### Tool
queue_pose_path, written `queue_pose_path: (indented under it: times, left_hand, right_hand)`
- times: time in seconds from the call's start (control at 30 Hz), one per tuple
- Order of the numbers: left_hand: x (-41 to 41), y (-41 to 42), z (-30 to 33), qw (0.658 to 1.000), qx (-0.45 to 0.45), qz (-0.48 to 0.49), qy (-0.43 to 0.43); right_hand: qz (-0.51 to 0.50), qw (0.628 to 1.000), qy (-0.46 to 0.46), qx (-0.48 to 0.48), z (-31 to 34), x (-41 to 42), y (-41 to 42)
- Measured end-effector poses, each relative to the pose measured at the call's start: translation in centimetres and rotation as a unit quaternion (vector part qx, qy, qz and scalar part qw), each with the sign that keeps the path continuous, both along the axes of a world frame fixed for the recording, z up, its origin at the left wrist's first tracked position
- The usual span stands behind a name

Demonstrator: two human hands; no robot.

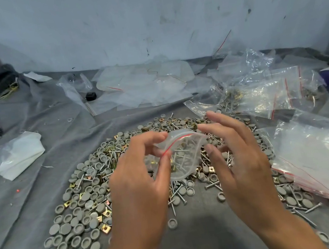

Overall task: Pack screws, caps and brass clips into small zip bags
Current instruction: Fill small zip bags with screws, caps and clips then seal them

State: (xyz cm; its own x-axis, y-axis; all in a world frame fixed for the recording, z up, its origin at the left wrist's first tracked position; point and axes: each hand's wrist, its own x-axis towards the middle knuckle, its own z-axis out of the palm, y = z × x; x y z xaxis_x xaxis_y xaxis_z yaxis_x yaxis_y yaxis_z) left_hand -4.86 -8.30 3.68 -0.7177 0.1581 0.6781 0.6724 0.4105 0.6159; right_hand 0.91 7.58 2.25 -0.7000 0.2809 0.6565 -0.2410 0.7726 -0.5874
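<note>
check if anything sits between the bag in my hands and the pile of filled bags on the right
Nothing visible does. The small bag is pinched in the left hand; the right hand is beside it. Only loose caps and screws lie below toward the filled bags.

The caps [78,217] are grey, the clips [106,227] are brass yellow and the screws [212,185] are silver. The small bag [182,155] is clear with a red line. The cloth [56,119] is plain grey, the wall [143,16] pale blue with dark marks.
</note>
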Motion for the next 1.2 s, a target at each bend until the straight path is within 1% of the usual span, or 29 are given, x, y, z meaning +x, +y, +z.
queue_pose_path:
  times: [0.07, 0.1, 0.17, 0.23, 0.3, 0.37, 0.47, 0.5, 0.53, 0.6, 0.63, 0.67, 0.8, 0.9, 1.03, 1.2]
  left_hand:
    - [0.2, 0.0, 0.4, 0.997, 0.066, -0.011, 0.024]
    - [0.3, -0.1, 0.6, 0.993, 0.111, -0.027, 0.019]
    - [0.4, -0.1, 0.8, 0.974, 0.211, -0.084, -0.027]
    - [0.3, -0.1, 1.1, 0.948, 0.278, -0.136, -0.078]
    - [0.2, -0.1, 1.3, 0.926, 0.309, -0.174, -0.129]
    - [0.1, -0.1, 1.3, 0.903, 0.321, -0.214, -0.191]
    - [-0.1, -0.3, 1.0, 0.853, 0.301, -0.3, -0.303]
    - [-0.2, -0.2, 0.7, 0.854, 0.269, -0.313, -0.318]
    - [-0.3, -0.2, 0.4, 0.869, 0.22, -0.31, -0.315]
    - [-0.2, 0.1, -0.1, 0.912, 0.116, -0.275, -0.282]
    - [-0.1, 0.2, -0.3, 0.926, 0.089, -0.252, -0.266]
    - [-0.1, 0.3, -0.4, 0.933, 0.083, -0.236, -0.258]
    - [-0.1, 0.5, -0.2, 0.963, 0.094, -0.156, -0.201]
    - [0.2, 0.7, 0.1, 0.967, 0.114, -0.128, -0.191]
    - [0.6, 0.7, 0.5, 0.964, 0.154, -0.135, -0.17]
    - [0.7, 0.7, 1.2, 0.947, 0.216, -0.171, -0.164]
  right_hand:
    - [0.01, 0.999, 0.031, -0.001, 0.8, 0.1, 0.0]
    - [0.018, 0.999, 0.052, 0.002, 1.2, 0.2, 0.0]
    - [0.032, 0.996, 0.088, -0.003, 1.9, 0.5, -0.1]
    - [0.04, 0.993, 0.097, -0.049, 2.2, 1.0, -0.3]
    - [0.056, 0.986, 0.095, -0.126, 2.4, 1.3, -0.5]
    - [0.075, 0.97, 0.101, -0.21, 2.4, 1.5, -0.7]
    - [0.072, 0.946, 0.08, -0.306, 2.4, 1.4, -0.5]
    - [0.066, 0.94, 0.063, -0.328, 2.3, 1.3, -0.4]
    - [0.062, 0.935, 0.048, -0.347, 2.2, 1.1, -0.2]
    - [0.052, 0.926, 0.022, -0.373, 1.8, 1.0, 0.2]
    - [0.048, 0.924, 0.01, -0.379, 1.7, 1.0, 0.4]
    - [0.048, 0.923, -0.002, -0.382, 1.6, 0.9, 0.6]
    - [0.074, 0.916, -0.026, -0.393, 1.4, 1.2, 1.4]
    - [0.085, 0.922, -0.021, -0.377, 1.5, 1.6, 1.6]
    - [0.101, 0.925, 0.024, -0.365, 1.9, 1.9, 1.1]
    - [0.141, 0.906, 0.095, -0.388, 2.1, 1.9, 0.4]
